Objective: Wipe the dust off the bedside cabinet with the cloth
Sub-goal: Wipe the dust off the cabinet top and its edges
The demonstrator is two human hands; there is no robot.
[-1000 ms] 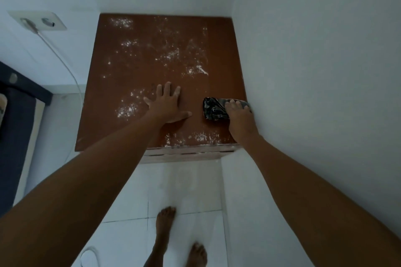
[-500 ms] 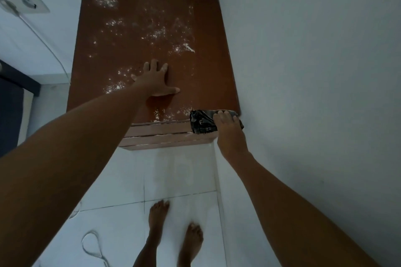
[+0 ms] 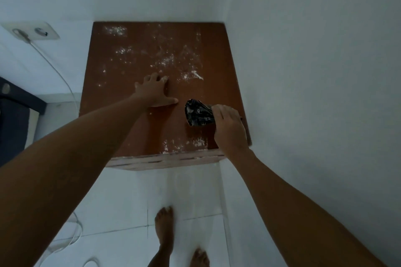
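The brown bedside cabinet (image 3: 219, 54) stands in the corner between two white walls. White dust (image 3: 167, 60) speckles the far half of its top, and more lies along the front edge. My left hand (image 3: 155, 92) rests flat on the middle of the top, fingers spread. My right hand (image 3: 230, 129) grips a crumpled dark cloth (image 3: 198, 115) and presses it on the near right part of the top, close to the right wall.
A wall socket (image 3: 32, 31) with a white cable (image 3: 63, 80) is at the left. A dark bed edge (image 3: 13, 119) lies at far left. My bare feet (image 3: 165, 227) stand on white floor tiles in front of the cabinet. Cable loops lie on the floor at lower left.
My right hand pulled the cloth to the front right edge, then pushed it back onto the top. The left hand stayed flat on the cabinet. The camera tilted.
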